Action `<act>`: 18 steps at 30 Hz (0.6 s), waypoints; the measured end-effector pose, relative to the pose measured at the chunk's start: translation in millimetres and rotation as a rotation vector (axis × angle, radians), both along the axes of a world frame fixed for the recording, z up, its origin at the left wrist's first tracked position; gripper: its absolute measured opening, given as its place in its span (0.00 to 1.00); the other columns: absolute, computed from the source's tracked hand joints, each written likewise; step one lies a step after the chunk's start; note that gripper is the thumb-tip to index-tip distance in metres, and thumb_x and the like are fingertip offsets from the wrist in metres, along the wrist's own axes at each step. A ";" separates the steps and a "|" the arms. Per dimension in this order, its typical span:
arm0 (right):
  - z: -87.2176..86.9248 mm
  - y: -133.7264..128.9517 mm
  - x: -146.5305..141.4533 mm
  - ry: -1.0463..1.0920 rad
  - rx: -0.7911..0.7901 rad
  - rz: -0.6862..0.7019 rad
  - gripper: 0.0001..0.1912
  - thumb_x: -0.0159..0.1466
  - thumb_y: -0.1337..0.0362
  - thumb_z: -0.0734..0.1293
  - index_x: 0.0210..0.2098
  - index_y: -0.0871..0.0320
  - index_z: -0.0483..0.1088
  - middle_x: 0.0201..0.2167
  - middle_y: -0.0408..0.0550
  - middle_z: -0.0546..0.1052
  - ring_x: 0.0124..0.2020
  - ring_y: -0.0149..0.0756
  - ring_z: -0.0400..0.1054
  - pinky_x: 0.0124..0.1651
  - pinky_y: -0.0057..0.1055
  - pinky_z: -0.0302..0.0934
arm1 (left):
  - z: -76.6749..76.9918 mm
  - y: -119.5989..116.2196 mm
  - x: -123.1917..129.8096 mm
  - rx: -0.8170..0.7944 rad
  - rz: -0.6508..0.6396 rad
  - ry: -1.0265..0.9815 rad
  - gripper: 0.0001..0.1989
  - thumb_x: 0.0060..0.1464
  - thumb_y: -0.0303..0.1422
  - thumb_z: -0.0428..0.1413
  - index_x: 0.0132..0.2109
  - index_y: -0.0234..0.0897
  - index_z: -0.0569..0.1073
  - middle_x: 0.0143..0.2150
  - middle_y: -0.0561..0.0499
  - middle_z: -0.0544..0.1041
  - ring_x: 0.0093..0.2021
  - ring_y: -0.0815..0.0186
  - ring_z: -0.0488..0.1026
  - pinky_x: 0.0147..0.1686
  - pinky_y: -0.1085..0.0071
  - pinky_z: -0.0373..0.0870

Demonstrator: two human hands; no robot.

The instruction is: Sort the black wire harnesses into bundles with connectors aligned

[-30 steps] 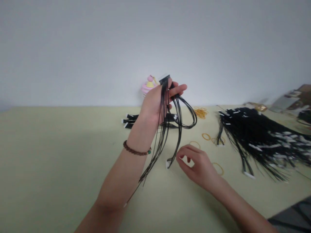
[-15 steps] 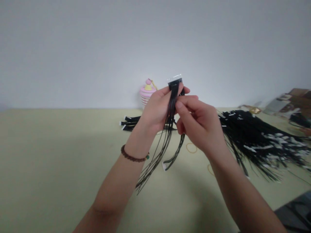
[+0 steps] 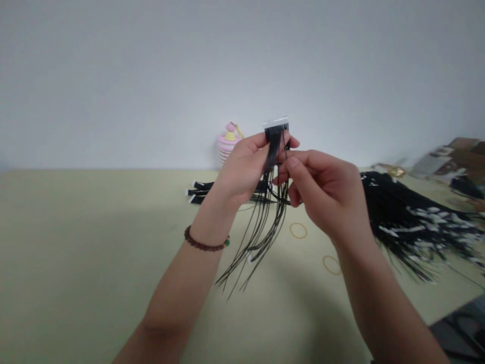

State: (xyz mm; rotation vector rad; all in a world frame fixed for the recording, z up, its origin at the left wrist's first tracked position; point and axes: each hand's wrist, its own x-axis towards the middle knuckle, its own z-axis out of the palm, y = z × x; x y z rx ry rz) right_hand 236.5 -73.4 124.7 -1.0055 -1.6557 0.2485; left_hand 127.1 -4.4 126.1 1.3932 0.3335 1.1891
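Note:
My left hand [image 3: 246, 169] holds a black wire harness [image 3: 273, 149] up in the middle of the view, its fingers closed behind the wires just under a wide white connector [image 3: 276, 122]. Loose wire ends hang down past the wrist. A small white connector [image 3: 249, 257] shows among the hanging strands. My right hand [image 3: 322, 187] is closed beside it, thumb and forefinger pinching a thin black wire of the same harness. Part of the left fingers is hidden behind the wires.
Several harnesses with white connectors [image 3: 200, 192] lie behind my left wrist. A big pile of black harnesses [image 3: 409, 217] covers the right side. Two rubber bands [image 3: 298, 230] lie on the table [image 3: 94, 242]. A pink cupcake-shaped container [image 3: 227, 146] stands by the wall. Boxes [image 3: 450, 159] sit far right.
My right hand has moved a little to the right and pulled a single wire apart from the bundle. The hanging wires have spread out. The left hand has barely shifted.

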 end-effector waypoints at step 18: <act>-130.5 -18.2 56.4 -0.341 -0.614 0.366 0.07 0.60 0.68 0.64 0.29 0.61 0.74 0.30 0.49 0.78 0.26 0.29 0.71 0.27 0.23 0.62 | 4.6 12.7 -17.7 -0.351 -0.295 -0.267 0.12 0.62 0.37 0.45 0.35 0.35 0.68 0.27 0.58 0.78 0.34 0.71 0.72 0.32 0.75 0.64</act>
